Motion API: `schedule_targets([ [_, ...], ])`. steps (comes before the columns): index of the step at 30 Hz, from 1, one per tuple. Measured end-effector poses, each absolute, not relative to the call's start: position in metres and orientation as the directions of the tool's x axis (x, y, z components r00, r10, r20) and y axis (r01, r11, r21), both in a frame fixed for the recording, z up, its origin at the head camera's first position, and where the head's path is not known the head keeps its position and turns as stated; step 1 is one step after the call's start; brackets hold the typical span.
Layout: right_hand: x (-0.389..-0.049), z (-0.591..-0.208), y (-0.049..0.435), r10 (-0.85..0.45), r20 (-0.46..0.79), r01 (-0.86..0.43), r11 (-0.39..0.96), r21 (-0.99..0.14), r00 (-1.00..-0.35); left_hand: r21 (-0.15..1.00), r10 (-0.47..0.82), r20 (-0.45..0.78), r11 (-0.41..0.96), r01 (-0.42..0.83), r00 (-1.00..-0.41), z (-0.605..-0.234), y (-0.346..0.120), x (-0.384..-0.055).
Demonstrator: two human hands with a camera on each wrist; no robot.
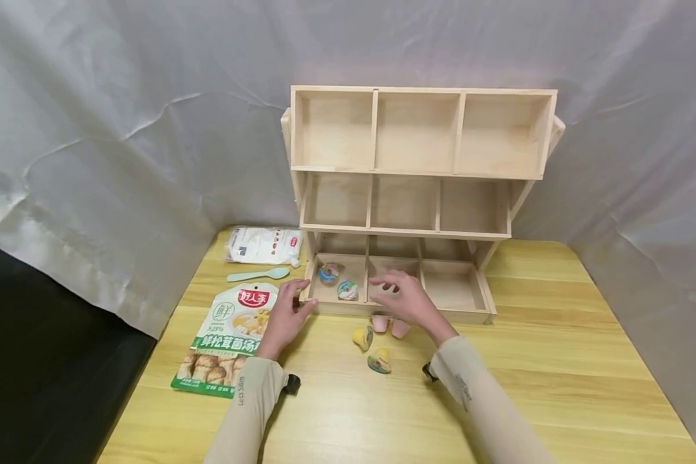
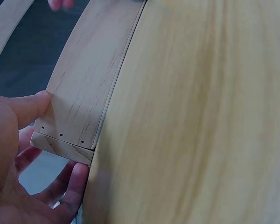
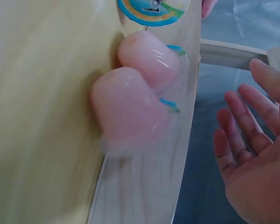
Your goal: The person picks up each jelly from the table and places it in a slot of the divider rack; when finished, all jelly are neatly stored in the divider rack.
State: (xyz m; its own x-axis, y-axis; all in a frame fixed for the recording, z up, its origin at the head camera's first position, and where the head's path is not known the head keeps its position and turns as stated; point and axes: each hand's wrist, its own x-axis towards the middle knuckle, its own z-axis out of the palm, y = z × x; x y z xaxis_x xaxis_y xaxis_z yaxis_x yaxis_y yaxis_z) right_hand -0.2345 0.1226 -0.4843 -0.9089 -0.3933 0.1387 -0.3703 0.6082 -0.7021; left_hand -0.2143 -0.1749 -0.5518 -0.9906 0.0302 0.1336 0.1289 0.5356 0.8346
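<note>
Your left hand (image 1: 287, 316) is at the front-left corner of the three-tier pale wooden rack (image 1: 406, 231), pinching it: thumb on the upper edge of the bottom tier's front board (image 2: 86, 81), other fingers bent round the left end. Your right hand (image 1: 405, 298) is over the rack's bottom-middle compartment (image 1: 383, 265), fingers loosely curved and spread, thumb apart, nothing in the grip.

Two small cups sit inside the rack's bottom-left compartment (image 1: 356, 267), printed lids up: a small round cup with a blue lid (image 1: 328, 272) towards the back, and a small round cup with a white and teal lid (image 1: 347, 290) nearer the front board. They're near each other.

In front of the rack, just by the front board below the middle compartment, two glossy pink tapered cups lie on their sides, left pink cup (image 1: 379, 323) and right pink cup (image 1: 401, 328). Can't tell if they touch the board. Further out from the rack are two yellow cups with printed lids, upper yellow cup (image 1: 362, 338) and lower yellow cup (image 1: 379, 361), both tipped over.

Left of the rack: a white printed plastic pouch (image 1: 265, 245) nearest the back, then a pale mint-green spoon (image 1: 258, 274), then a large green and white packet with mushroom pictures (image 1: 223, 338), partly behind your left hand. The rack stands on a yellow wood-grain table (image 1: 557, 361), silvery-grey sheeting (image 1: 417, 42) behind it.
</note>
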Motion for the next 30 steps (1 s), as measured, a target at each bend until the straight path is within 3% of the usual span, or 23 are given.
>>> schedule_targets([
  [13,-0.188,-0.499,0.169,-0.429,0.091,-0.366,0.619,-0.695,-0.899,0.838,0.037,0.127,0.530,0.127,-0.991,-0.552,-0.176,-0.214],
  [30,-0.180,-0.515,0.180,-0.490,0.008,-0.337,0.586,-0.737,-0.871,0.841,0.037,0.127,0.525,0.127,-0.991,-0.553,-0.175,-0.214],
])
